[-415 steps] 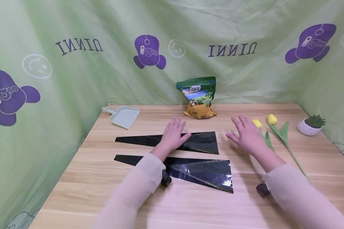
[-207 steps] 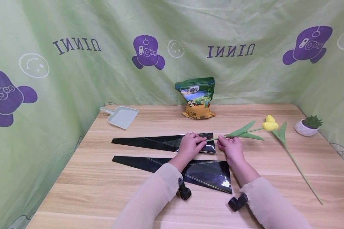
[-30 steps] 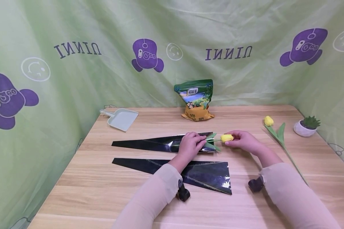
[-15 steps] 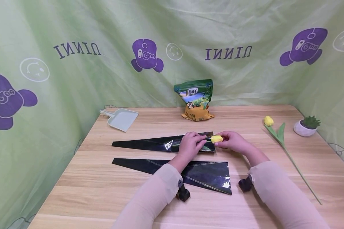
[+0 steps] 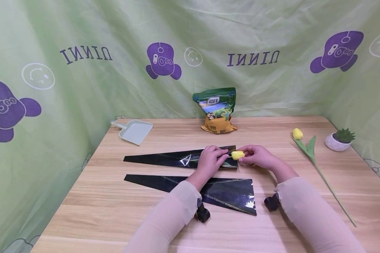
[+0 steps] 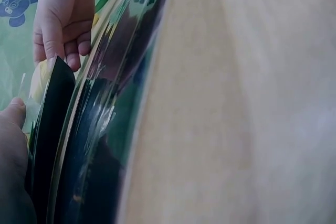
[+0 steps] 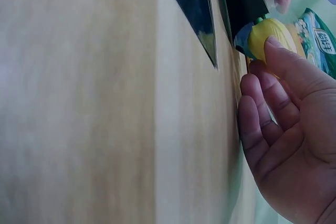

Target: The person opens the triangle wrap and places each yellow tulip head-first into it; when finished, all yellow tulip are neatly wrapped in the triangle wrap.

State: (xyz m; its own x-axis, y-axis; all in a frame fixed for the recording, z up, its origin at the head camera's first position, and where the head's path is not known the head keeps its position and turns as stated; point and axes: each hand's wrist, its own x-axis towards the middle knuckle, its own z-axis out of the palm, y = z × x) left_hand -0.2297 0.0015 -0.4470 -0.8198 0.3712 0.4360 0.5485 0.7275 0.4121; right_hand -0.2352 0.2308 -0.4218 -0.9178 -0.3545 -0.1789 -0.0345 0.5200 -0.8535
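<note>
A long, tapered black flower-wrapping sleeve (image 5: 158, 160) with a clear front lies across the table, its wide mouth to the right. My left hand (image 5: 209, 160) grips it near that mouth, thumb and fingers at the lifted clear film. Inside runs the stem of a yellow tulip (image 5: 237, 155), its green leaves showing through the film. With thumb and fingertips my right hand (image 5: 258, 157) pinches the tulip's bloom, right at the mouth in the right wrist view. Nearer me lies a second black sleeve (image 5: 229, 191), flat, partly under the left forearm.
Another yellow tulip (image 5: 297, 134) lies at the right, stem pointing toward me. Beyond it stands a succulent in a white pot (image 5: 335, 142). A green and orange bag (image 5: 220, 110) stands at the back, and a pale dustpan (image 5: 136, 131) lies at the back left.
The right hand took one tulip from the right and brought it to the far sleeve. Over the last second its bloom slid left to the mouth, while the left hand stayed put.
</note>
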